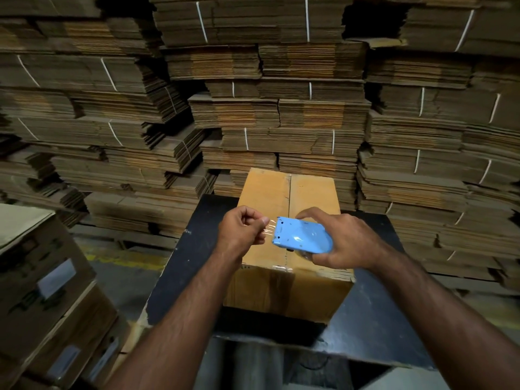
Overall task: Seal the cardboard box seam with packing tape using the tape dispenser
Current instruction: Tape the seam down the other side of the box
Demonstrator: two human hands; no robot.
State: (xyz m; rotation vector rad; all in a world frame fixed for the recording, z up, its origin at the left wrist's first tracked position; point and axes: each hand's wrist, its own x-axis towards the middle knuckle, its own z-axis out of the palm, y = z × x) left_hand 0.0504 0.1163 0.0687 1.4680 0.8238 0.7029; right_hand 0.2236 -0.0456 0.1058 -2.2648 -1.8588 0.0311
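Far left: stacked cartons (pixel 42 291) with pale labels, print too blurred to read. Left hand (pixel 242 230) raised over the box, fingers curled, pinching the free end of clear packing tape (pixel 268 228) between thumb and forefinger. Tape runs a short way right into the tape dispenser (pixel 302 236), light blue, glossy, rounded; no readable marking. Right hand (pixel 340 243) grips the dispenser from its right side, fingers wrapped round it. Beneath both: brown cardboard box (pixel 267 192), closed, centre seam showing, on a black table (pixel 374 319). Behind: bundled flat cardboard (pixel 281 114).
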